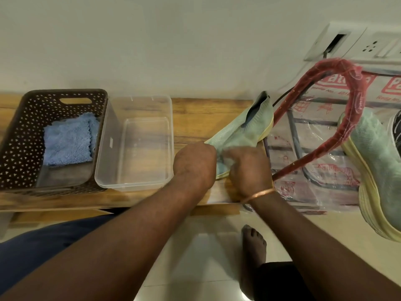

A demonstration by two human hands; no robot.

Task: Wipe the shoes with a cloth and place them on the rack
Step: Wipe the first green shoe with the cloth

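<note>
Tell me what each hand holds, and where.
The left hand grips the shoe at its toe end. The right hand is on its near side, blurred; its hold cannot be told.

A plain off-white wall [152, 40] fills the upper half, evenly lit, and carries a white switch-and-socket panel [351, 42] above the counter's far right corner, with a dark cable [326, 52] dropping from it. The counter [206, 118] is a low wooden bench with a warm, streaked grain, its far edge set against the wall. Below its near edge lies a floor [206, 257] of glossy cream tiles that mirror soft patches of light.
</note>
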